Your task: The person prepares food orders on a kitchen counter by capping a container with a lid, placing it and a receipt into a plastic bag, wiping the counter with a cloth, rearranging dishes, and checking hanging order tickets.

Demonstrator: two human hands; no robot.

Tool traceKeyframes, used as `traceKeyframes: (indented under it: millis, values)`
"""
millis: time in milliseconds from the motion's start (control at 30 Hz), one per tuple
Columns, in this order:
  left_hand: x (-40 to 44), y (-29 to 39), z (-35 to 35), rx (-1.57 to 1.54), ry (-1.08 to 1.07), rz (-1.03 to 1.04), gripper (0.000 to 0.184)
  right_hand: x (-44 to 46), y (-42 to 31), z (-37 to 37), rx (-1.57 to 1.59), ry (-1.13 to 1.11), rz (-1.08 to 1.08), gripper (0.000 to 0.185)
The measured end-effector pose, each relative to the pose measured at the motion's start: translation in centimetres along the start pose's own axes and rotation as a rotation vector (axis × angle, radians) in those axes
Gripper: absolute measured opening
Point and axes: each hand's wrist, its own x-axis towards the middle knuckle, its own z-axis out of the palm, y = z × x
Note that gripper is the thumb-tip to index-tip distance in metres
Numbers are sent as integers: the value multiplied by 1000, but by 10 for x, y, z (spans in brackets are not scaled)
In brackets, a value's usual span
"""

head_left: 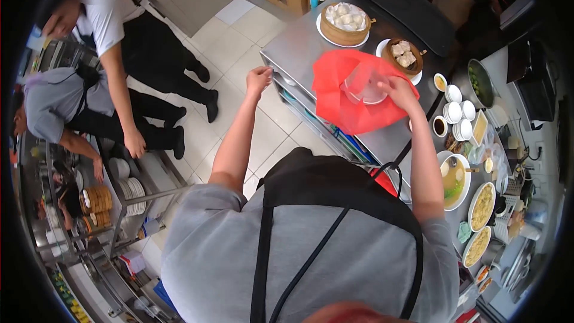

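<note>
A red plastic bag [335, 96] lies spread at the near edge of the steel counter [287, 48]. On the bag is a clear round plastic container [365, 87], and my right hand [399, 93] has its fingers closed at the right side of it. My left hand [259, 81] is raised off the counter's left corner, apart from the bag, with its fingers curled together; whether something small is in them is hidden. Beyond the bag stand a bamboo steamer of white dumplings [345, 18] and a smaller steamer [403, 55], each on a white plate.
Two people [143, 48] stand at a rack with plates [133, 194] on the left. Soup [455, 180], bowls of yellow food [481, 206], small white cups [454, 110] and a pan [478, 84] line the right. A black tray [409, 15] lies at the back.
</note>
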Motion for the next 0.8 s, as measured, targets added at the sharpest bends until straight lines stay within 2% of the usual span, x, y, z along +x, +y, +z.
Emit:
traceKeyframes:
  millis: [33, 100, 167, 200, 267, 333, 400, 433, 467, 533, 633, 800]
  values:
    - [24, -16, 0, -1, 61, -41, 19, -12, -8, 0, 0, 6, 15, 35]
    - [72, -49, 9, 2, 105, -82, 15, -31, -19, 4, 37, 201, -141, 37]
    - [106, -73, 21, 278, 312, 5, 13, -36, -16, 9, 35, 252, -119, 36]
    - [112, -79, 24, 281, 297, 6, 13, -38, -13, 10, 31, 296, -113, 36]
    - [110, -82, 32, 456, 277, 147, 10, -37, -3, 17, 27, 306, -71, 35]
    - [106, -80, 31, 479, 260, 163, 7, -39, 2, 19, 20, 312, -37, 34]
    - [95, -78, 25, 312, 248, 121, 7, -40, 2, 21, 47, 305, -42, 33]
    - [94, -82, 21, 61, 138, 53, 7, -39, 2, 20, 48, 304, -40, 33]
    - [91, -87, 19, 63, 138, 51, 7, -38, 3, 19, 52, 313, -28, 32]
    - [76, -99, 12, -499, 3, 37, 8, -36, 7, 19, 58, 313, -14, 31]
    - [64, -100, 3, -674, 25, -8, 10, -27, 9, 19, 39, 350, -20, 30]
    - [46, -79, -22, -603, 81, -5, 9, -15, 8, 9, 75, 367, -43, 31]
